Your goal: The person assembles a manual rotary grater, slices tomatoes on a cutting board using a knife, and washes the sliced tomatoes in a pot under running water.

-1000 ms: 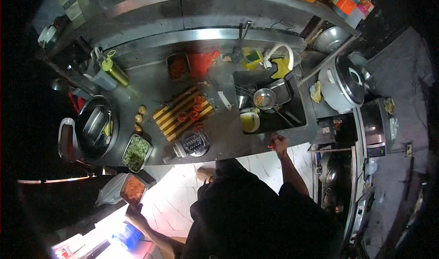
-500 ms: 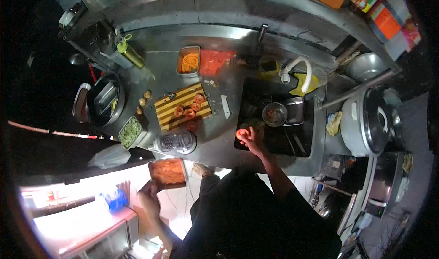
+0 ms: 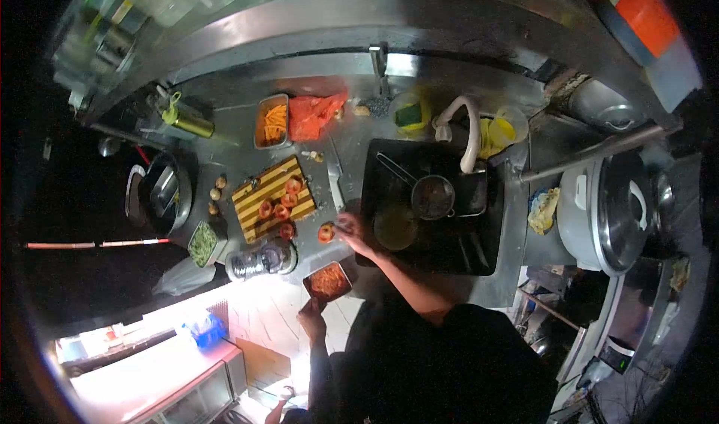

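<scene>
My left hand (image 3: 311, 321) is closed on the near edge of a rectangular metal tray (image 3: 347, 271) with orange-red food in it, held just in front of the counter. A hollowed tomato half (image 3: 326, 232) sits on the metal counter, cut side up. Just right of it is my right hand (image 3: 355, 234), slightly blurred, its fingers apart and not wrapped round the tomato. A striped cutting board (image 3: 251, 207) to the left bears several more tomato halves, and another tomato half (image 3: 287, 231) lies by its near edge. A knife (image 3: 335, 188) lies beyond my right hand.
Right of my hand is a dark sink (image 3: 479, 255) with a strainer (image 3: 433, 197) and a white faucet (image 3: 470, 128). A blender jar (image 3: 277, 257), a container of chopped greens (image 3: 203, 244) and a tray of orange strips (image 3: 272, 124) stand on the counter. A large lidded pot (image 3: 592, 214) is at right.
My right hand has moved left from the sink edge and let go of the tomato on the counter. My left hand has brought the tray rightward, closer to my right hand. The view has shifted.
</scene>
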Demonstrator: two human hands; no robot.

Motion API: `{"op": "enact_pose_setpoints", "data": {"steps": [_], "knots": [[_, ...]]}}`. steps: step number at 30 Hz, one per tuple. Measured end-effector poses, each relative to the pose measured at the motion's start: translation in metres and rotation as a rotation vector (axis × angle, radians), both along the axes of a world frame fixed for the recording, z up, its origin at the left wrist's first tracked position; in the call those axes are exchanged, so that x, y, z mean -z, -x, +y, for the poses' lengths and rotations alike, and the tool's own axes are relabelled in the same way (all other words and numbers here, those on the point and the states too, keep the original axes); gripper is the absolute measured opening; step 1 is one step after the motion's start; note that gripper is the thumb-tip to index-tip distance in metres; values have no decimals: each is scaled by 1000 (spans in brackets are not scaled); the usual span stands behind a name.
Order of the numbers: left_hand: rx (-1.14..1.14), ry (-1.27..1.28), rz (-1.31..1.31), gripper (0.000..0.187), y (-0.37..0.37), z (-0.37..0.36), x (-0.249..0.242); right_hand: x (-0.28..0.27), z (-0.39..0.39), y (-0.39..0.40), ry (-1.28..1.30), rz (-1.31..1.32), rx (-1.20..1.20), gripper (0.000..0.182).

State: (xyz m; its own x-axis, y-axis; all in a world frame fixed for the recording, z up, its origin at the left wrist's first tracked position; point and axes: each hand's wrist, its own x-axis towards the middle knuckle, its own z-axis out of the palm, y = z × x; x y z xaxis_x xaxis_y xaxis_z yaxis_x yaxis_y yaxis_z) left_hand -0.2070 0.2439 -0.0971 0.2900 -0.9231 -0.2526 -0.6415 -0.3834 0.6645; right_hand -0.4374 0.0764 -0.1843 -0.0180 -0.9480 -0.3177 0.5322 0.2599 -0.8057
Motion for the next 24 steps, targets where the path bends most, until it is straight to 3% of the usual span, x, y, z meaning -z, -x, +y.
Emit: {"op": "enact_pose_setpoints", "data": {"steps": [1,2,3,4,6,7,9,11,13,14,15,16,20,24], "knots": [[4,-11,-8,32,2,-1,-3,16,-2,15,-25,42,74,41],[20,-32,-87,34,5,-4,-4,33,-6,35,-69,11,191,29],[-63,-31,44,37,6,-3,3,33,-6,65,-218,-35,290,24],[-146,-30,178,41,8,-2,10,83,-7,83,-221,-300,419,22],[-276,51,462,46,20,-6,16,112,-33,137,-554,-852,778,16],[-340,94,607,48,25,-12,18,119,-39,157,-494,-794,728,16],[-275,30,583,52,22,-21,18,153,-51,178,-386,-680,623,17],[-211,21,633,60,18,-24,22,208,-58,180,-294,-570,513,20],[-349,-31,705,56,16,-26,22,277,-71,179,-171,-368,496,23],[-419,-59,742,55,17,-26,23,315,-81,175,-49,31,529,25],[-427,-72,740,59,17,-24,22,357,-94,169,6,881,591,27],[-435,-90,737,64,17,-20,19,397,-113,164,8,1510,751,28],[-505,-166,723,70,8,8,27,402,-116,165,-74,1346,673,29],[-527,-485,657,67,-25,58,42,392,-125,161,-186,1292,463,29]]}}
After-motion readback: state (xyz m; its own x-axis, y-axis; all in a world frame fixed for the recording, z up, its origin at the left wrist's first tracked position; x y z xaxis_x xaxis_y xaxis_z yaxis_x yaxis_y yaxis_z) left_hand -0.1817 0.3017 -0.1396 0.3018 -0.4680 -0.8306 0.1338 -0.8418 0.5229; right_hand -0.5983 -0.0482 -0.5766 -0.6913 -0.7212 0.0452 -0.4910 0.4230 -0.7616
